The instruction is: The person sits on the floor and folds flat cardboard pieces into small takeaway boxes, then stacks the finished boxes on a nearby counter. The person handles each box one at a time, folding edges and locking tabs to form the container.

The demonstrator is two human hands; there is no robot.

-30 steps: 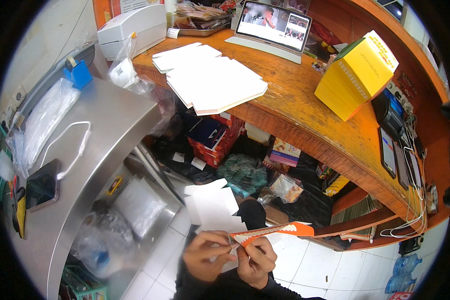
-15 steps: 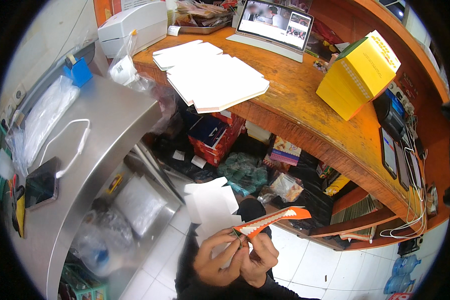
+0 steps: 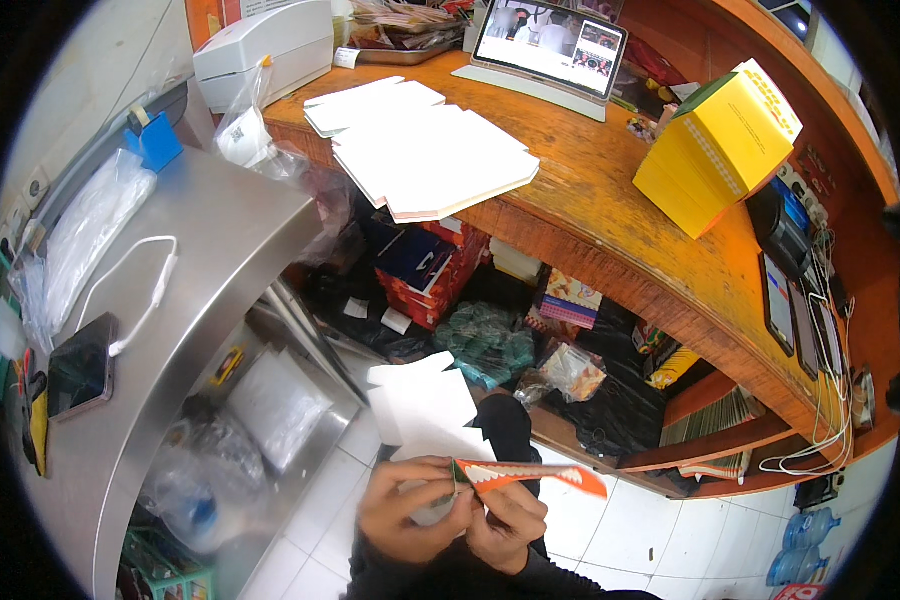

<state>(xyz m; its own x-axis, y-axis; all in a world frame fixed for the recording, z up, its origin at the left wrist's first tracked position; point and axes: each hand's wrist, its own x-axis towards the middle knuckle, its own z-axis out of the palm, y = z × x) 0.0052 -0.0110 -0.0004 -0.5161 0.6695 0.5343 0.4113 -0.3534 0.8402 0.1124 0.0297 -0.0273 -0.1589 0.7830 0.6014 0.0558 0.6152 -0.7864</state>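
Observation:
Both hands pinch a printed cardboard box piece (image 3: 535, 477), orange with white shapes and a dark green end, low in the middle above my lap. My left hand (image 3: 410, 512) grips the green end, with fingers bent around it. Close beside it, my right hand (image 3: 507, 525) has thumb and fingers closed on the lower edge. The orange part sticks out to the right. An unfolded white carton blank (image 3: 425, 402) with flaps spreads beyond my left hand, its lower part hidden by the fingers. Whether it joins the orange part, I cannot tell.
White flat carton blanks (image 3: 435, 160) are stacked on the wooden desk (image 3: 580, 180). Yellow folded cartons (image 3: 715, 150) stand at right, near a tablet (image 3: 550, 45). A steel counter (image 3: 210, 215) at left carries a phone (image 3: 82, 367) and plastic bags (image 3: 100, 215). Bags and boxes fill the space below.
My hands have shifted slightly left with the cardboard piece. Its orange part has tipped from rising rightward to sloping slightly down, and its right end is blurred.

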